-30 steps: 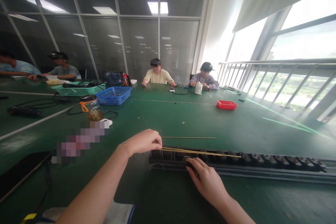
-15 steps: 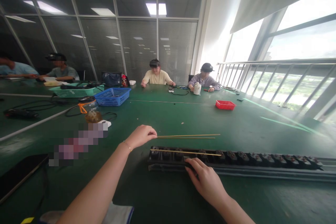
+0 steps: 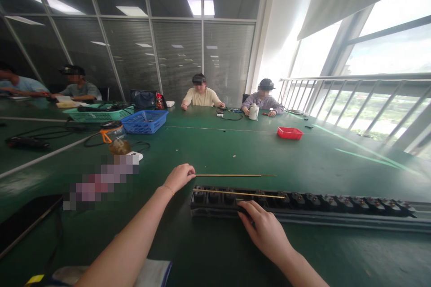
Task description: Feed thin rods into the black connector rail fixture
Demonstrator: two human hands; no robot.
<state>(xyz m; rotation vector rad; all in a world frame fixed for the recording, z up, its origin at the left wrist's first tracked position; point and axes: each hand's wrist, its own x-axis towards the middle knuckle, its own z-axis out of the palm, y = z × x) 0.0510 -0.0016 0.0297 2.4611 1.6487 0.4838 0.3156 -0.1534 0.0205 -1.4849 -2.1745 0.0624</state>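
A long black strip with a row of small sockets lies across the green table in front of me. One thin brass rod rests along the strip's left part. A second thin rod lies on the table just beyond the strip. My left hand is pinched on that second rod's left end. My right hand rests on the strip's near edge, fingers curled over it below the first rod.
A blue basket, a green basket and a jar stand at the back left, with cables beside them. A red tray sits further right. Several people sit at the table's far side. A dark flat device lies near left.
My left hand lifted one rod off the strip and set it down on the table beyond it, then slid slightly left. One rod stayed on the strip. My right hand kept still.
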